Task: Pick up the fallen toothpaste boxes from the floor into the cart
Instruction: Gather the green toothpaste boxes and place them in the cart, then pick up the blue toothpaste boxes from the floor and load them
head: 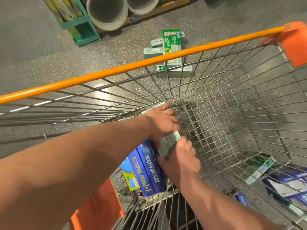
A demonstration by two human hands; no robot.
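Both my arms reach down into a wire shopping cart (pixel 216 100) with an orange rim. My left hand (pixel 163 119) and my right hand (pixel 181 156) together grip a pale green-and-white toothpaste box (pixel 169 141) low against the cart's left wall. Blue toothpaste boxes (pixel 149 168) stand packed below it in the cart's near-left corner. Beyond the cart, several green and white toothpaste boxes (pixel 171 45) lie in a heap on the floor. More boxes, blue and green (pixel 282 180), show through the cart's right wall; I cannot tell whether they are inside or outside it.
Speckled grey floor (pixel 49 55) surrounds the cart. At the back stand a green metal rack (pixel 78 25) and two large grey rolled tubes (pixel 106 12) on a wooden pallet. Orange plastic corner guards (pixel 294 42) cap the cart.
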